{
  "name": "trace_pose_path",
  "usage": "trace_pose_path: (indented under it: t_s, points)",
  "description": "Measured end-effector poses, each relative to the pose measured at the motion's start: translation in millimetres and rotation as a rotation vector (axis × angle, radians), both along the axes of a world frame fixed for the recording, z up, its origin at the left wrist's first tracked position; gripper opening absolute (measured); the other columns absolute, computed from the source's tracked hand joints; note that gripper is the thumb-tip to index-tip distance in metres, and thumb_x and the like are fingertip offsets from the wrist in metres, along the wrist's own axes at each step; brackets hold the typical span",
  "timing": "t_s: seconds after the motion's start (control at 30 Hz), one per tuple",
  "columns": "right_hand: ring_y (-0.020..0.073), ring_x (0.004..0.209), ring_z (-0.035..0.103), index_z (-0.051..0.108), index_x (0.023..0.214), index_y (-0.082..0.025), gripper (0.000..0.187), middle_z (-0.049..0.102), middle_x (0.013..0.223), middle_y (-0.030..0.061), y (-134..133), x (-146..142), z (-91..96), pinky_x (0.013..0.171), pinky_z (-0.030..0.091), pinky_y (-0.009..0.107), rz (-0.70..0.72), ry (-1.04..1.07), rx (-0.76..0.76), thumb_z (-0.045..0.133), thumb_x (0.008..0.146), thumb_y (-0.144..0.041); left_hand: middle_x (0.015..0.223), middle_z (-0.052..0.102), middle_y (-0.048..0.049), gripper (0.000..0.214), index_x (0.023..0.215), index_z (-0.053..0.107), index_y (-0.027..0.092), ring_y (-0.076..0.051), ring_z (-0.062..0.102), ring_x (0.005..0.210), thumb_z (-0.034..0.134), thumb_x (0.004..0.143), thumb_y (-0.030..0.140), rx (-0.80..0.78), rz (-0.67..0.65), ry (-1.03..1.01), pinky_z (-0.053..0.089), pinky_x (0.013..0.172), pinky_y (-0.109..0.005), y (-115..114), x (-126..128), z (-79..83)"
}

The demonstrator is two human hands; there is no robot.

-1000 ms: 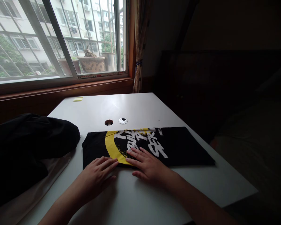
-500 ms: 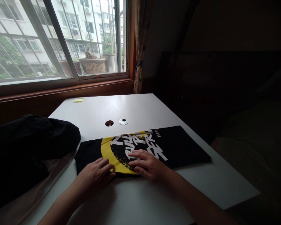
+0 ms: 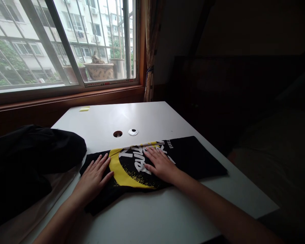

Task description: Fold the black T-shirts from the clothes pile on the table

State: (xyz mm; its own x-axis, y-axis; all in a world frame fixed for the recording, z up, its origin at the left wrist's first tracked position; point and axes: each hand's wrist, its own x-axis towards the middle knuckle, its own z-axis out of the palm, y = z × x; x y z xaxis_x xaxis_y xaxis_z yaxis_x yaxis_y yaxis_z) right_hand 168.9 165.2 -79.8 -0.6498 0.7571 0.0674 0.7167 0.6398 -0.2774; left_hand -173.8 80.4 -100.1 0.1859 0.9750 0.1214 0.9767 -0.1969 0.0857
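A folded black T-shirt (image 3: 193,159) with a yellow arc and white lettering lies across the white table (image 3: 147,118). My left hand (image 3: 94,176) rests flat on its left end, fingers stretched out and pointing away from me. My right hand (image 3: 160,162) lies flat on the white lettering in the middle of the shirt, fingers spread. Neither hand grips the cloth. A flap of the shirt near my left wrist lies unfolded toward the table's front edge.
A heap of dark clothing (image 3: 27,162) fills the left side, partly on a pale sheet. Behind the shirt are a cable hole (image 3: 117,134) and its round cap (image 3: 133,132). A yellow pad (image 3: 84,108) lies near the window. The table's right edge drops off into a dark room.
Both hands slid from the shirt's near edge up onto it. The near edge has spread toward me on the left, and the shirt shifted slightly left.
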Motion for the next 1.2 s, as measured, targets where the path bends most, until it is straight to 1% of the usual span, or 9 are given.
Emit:
trace_pose_path:
  t_s: [0.17, 0.3, 0.43, 0.57, 0.7, 0.77, 0.9, 1.07, 1.2]
  points:
    - [0.0254, 0.154, 0.016, 0.028, 0.16, -0.024, 0.071, 0.02, 0.167, 0.0057, 47.7, 45.2, -8.6, 0.125, 0.013, 0.052, -0.177, -0.1, 0.032, 0.026, 0.101, -0.064, 0.164, 0.025, -0.0044, 0.065, 0.157, 0.034, 0.025, -0.032, 0.017, 0.152, 0.04, 0.102, 0.059, -0.018, 0.054, 0.016, 0.019, 0.123, -0.056, 0.1, 4.3, 2.7]
    - [0.0249, 0.155, 0.014, 0.026, 0.16, -0.024, 0.071, 0.018, 0.168, 0.0033, 75.6, 88.2, -16.7, 0.125, 0.014, 0.051, -0.311, -0.135, 0.039, 0.023, 0.101, -0.064, 0.164, 0.024, -0.0042, 0.064, 0.156, 0.035, 0.027, -0.033, 0.017, 0.152, 0.041, 0.101, 0.06, -0.009, 0.066, 0.024, 0.02, 0.122, -0.057, 0.5, 2.1, 2.2]
    - [0.0251, 0.154, 0.015, 0.027, 0.16, -0.023, 0.073, 0.019, 0.168, 0.0029, 89.6, 127.2, -24.9, 0.125, 0.015, 0.051, -0.409, -0.137, 0.035, 0.022, 0.1, -0.065, 0.164, 0.026, -0.0042, 0.064, 0.155, 0.037, 0.029, -0.033, 0.018, 0.152, 0.04, 0.101, 0.062, 0.007, 0.055, 0.012, 0.022, 0.122, -0.056, -0.4, -1.4, 1.9]
    - [0.0251, 0.154, 0.019, 0.032, 0.158, -0.021, 0.07, 0.025, 0.166, 0.0058, 92.7, 152.8, -31.2, 0.125, 0.019, 0.049, -0.458, -0.101, 0.084, 0.025, 0.101, -0.06, 0.164, 0.027, -0.0046, 0.063, 0.155, 0.037, 0.029, -0.033, 0.018, 0.152, 0.04, 0.101, 0.062, 0.026, 0.05, 0.014, 0.022, 0.122, -0.055, -1.0, -2.0, 0.2]
    - [0.0284, 0.151, 0.027, 0.042, 0.153, -0.02, 0.062, 0.031, 0.164, 0.0086, 86.8, 158.1, -29.4, 0.123, 0.025, 0.05, -0.441, -0.017, 0.175, 0.033, 0.101, -0.053, 0.164, 0.027, -0.0053, 0.064, 0.155, 0.037, 0.027, -0.034, 0.017, 0.152, 0.04, 0.101, 0.061, 0.026, 0.044, 0.025, 0.023, 0.121, -0.056, 0.0, -1.3, -1.8]
    - [0.0286, 0.148, 0.033, 0.048, 0.149, -0.022, 0.056, 0.037, 0.161, 0.0075, 82.2, 155.1, -25.0, 0.122, 0.029, 0.049, -0.351, 0.026, 0.21, 0.036, 0.1, -0.047, 0.163, 0.028, -0.0055, 0.063, 0.155, 0.039, 0.027, -0.035, 0.018, 0.151, 0.04, 0.101, 0.061, 0.025, 0.049, 0.028, 0.024, 0.121, -0.057, 0.1, -1.8, -1.7]
    - [0.0265, 0.143, 0.042, 0.054, 0.145, -0.026, 0.05, 0.049, 0.153, 0.004, 74.8, 148.4, -15.0, 0.12, 0.035, 0.046, -0.164, 0.06, 0.191, 0.039, 0.1, -0.041, 0.162, 0.032, -0.0066, 0.062, 0.153, 0.042, 0.026, -0.037, 0.023, 0.15, 0.042, 0.1, 0.06, 0.023, 0.025, 0.029, 0.029, 0.119, -0.058, -2.1, -5.6, 2.9]
    - [0.0259, 0.145, 0.039, 0.053, 0.146, -0.027, 0.049, 0.045, 0.156, 0.0034, 66.4, 140.3, -5.8, 0.122, 0.03, 0.048, -0.088, 0.032, 0.162, 0.043, 0.101, -0.042, 0.153, 0.048, -0.0087, 0.055, 0.143, 0.055, 0.026, -0.038, 0.038, 0.144, 0.045, 0.1, 0.058, 0.062, -0.001, -0.002, 0.038, 0.114, -0.057, -4.0, -6.1, 15.2]
    - [0.0264, 0.148, 0.034, 0.045, 0.151, -0.031, 0.052, 0.04, 0.16, 0.0029, 54.0, 119.5, -1.6, 0.123, 0.024, 0.053, -0.013, 0.036, 0.11, 0.045, 0.101, -0.046, 0.147, 0.054, -0.0099, 0.049, 0.137, 0.061, 0.023, -0.035, 0.042, 0.141, 0.046, 0.1, 0.051, 0.105, -0.039, 0.023, 0.038, 0.116, -0.055, 0.5, 5.6, 26.9]
